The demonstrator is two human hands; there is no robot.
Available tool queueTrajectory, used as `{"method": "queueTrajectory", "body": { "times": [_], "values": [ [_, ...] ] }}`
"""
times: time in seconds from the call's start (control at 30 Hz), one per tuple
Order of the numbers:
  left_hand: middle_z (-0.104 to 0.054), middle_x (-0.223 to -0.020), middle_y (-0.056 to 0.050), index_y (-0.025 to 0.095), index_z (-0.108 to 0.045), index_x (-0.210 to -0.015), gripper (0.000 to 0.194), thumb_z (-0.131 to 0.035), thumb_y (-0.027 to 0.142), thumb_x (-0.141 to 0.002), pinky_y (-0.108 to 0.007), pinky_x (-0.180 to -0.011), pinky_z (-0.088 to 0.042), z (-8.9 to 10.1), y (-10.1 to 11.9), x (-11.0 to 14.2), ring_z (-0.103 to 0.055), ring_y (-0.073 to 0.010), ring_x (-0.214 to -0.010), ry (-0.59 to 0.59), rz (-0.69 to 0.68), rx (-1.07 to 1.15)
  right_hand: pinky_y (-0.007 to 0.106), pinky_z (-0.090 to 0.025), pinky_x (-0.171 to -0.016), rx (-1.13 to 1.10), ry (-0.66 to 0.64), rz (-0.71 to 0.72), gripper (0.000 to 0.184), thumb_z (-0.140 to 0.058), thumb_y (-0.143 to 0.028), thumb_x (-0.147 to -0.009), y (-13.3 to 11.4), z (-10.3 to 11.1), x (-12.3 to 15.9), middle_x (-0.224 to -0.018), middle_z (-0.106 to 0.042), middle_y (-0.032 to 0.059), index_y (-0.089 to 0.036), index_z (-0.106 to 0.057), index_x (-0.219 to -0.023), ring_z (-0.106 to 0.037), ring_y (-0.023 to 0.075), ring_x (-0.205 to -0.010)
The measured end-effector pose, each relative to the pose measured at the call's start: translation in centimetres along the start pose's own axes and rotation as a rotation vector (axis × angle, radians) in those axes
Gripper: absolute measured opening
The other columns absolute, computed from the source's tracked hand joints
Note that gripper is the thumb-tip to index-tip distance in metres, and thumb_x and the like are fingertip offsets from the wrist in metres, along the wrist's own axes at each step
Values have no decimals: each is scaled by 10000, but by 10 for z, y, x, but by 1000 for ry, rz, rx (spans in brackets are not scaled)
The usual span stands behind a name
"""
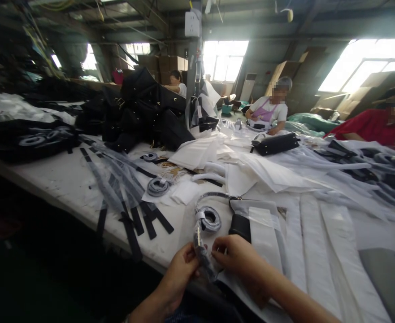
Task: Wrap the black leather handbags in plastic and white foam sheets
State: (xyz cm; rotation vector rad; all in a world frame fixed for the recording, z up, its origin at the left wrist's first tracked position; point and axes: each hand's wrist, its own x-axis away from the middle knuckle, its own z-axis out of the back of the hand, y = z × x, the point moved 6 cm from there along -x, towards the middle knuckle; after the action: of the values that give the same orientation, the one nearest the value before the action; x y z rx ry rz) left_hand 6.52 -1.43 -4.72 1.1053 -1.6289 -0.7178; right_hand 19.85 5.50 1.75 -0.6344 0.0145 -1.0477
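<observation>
My left hand (183, 265) pinches the near part of a plastic-wrapped bag handle (202, 253) at the table's front edge. The handle curves up and round to a black bag (240, 226), which lies partly covered by white wrapping sheet (262, 229). Just right of the handle is my right hand (234, 253), its fingers curled with thumb and forefinger close together; whether anything thin is between them I cannot make out. A coiled wrapped strap (211, 219) with a white band lies inside the handle's curve.
Plastic-sleeved black straps (116, 188) spread to the left, beside another coiled strap (158, 186). Black bags (143, 107) are heaped behind, near a post (193, 67). White sheets (267, 172) cover the middle. Co-workers sit across the table, one in a purple apron (266, 112).
</observation>
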Motion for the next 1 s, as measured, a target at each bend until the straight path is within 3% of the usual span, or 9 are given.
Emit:
{"method": "queueTrajectory", "body": {
  "times": [0.17,0.43,0.57,0.73,0.83,1.0],
  "values": [
    [-730,-902,-84,142,-675,-1093,522,-769,506,-731,-207,-498,-390,-5,6,-10,-650,-182,-729,-61,-70,-102,225,-379,-561,-64,-27,27,184,-593,-297,-815,-3,-2,-2,-764,-741,19,-224,-761,-836,-629,155,-644],
    [-717,-734,-56,124,-765,-859,327,-691,434,-788,-254,-514,-436,5,16,-12,-604,-175,-599,-65,-166,-332,215,-439,-596,-176,-81,72,212,-564,-257,-841,-8,-1,-1,-740,-750,26,-191,-765,-826,-672,164,-673],
    [-700,-680,-44,136,-759,-797,261,-626,359,-813,-264,-507,-445,12,21,-8,-613,-191,-583,-55,-189,-434,214,-491,-617,-256,-135,79,263,-566,-224,-844,-5,4,5,-852,-770,25,-210,-737,-1043,-699,160,-678],
    [-724,-764,-49,155,-751,-831,191,-661,317,-786,-286,-651,-478,17,28,0,-658,-226,-725,-24,-238,-534,222,-505,-713,-250,-141,82,541,-596,-81,-726,-2,10,13,-973,-769,12,-255,-667,-1233,-712,169,-776],
    [-721,-842,-54,184,-758,-840,191,-659,346,-812,-293,-755,-471,18,35,5,-657,-235,-838,5,-295,-595,214,-494,-671,-162,-116,87,508,-604,-78,-716,-5,12,14,-896,-771,8,-257,-695,-1183,-708,175,-756],
    [-673,-840,-57,204,-773,-738,232,-637,361,-842,-279,-767,-456,19,39,6,-643,-217,-847,26,-352,-648,223,-470,-629,-20,-75,106,220,-633,-149,-745,-11,16,10,-772,-754,16,-244,-769,-890,-688,188,-717]
  ]
}}
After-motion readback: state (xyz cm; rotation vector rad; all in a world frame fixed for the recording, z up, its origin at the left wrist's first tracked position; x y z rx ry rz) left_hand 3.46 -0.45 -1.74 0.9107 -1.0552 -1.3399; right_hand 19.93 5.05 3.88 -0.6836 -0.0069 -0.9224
